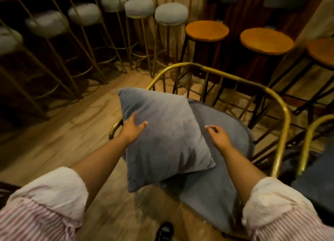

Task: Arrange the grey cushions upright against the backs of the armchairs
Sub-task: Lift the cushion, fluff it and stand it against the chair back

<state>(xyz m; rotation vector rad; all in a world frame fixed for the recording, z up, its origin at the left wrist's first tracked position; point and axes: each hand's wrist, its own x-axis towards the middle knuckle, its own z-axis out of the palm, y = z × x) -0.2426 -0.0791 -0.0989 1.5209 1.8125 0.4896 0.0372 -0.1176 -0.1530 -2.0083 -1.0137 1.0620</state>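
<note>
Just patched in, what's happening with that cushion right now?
A person is standing over a gold-framed armchair with a grey seat pad. The left hand lies on the left edge of a grey cushion, which is tilted across the seat's left side and overhangs it, not yet upright against the backrest. The right hand hovers loosely curled near the cushion's right edge, with no grip on it. Round stools line the wall beyond.

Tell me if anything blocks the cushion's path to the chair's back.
Nothing visible does. The grey cushion, under the left hand, lies on the seat pad; the pad is bare up to the armchair's gold backrest.
</note>
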